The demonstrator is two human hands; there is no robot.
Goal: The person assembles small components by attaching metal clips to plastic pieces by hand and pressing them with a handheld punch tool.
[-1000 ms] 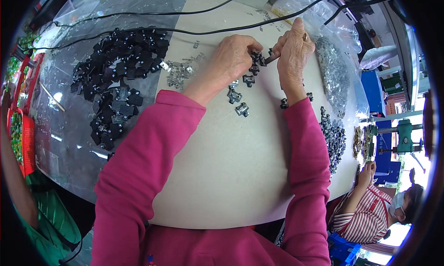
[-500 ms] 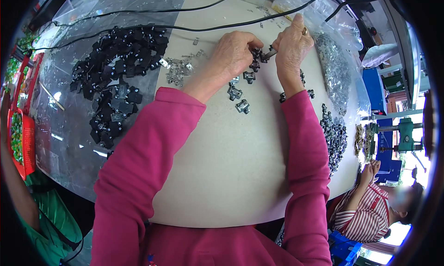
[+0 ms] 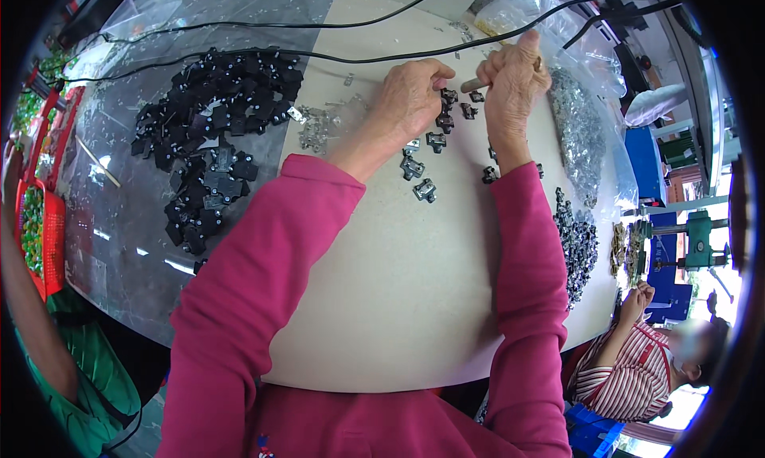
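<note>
My left hand (image 3: 408,99) is at the far middle of the table, its fingers curled together beside a short row of small black clips with metal plates (image 3: 445,123). Whatever is between those fingertips is hidden. Just to the right, my right hand (image 3: 516,87) is closed around a short rod-like tool (image 3: 474,84); its blunt end points left, above a loose black clip (image 3: 468,110). Nearer to me lie more clips, among them one with a shiny plate (image 3: 425,190). Another clip (image 3: 489,174) sits beside my right wrist.
Black flat parts (image 3: 215,99) are heaped at left, with small metal plates (image 3: 312,129) beside them. At right are a plastic bag of metal pieces (image 3: 578,131) and a heap of small dark parts (image 3: 575,247). Black cables (image 3: 351,60) cross the far side. Co-workers sit at both sides.
The tool in my right hand has lifted away from the clip by my left fingers, and a clip now shows below it. The whole view has shifted slightly.
</note>
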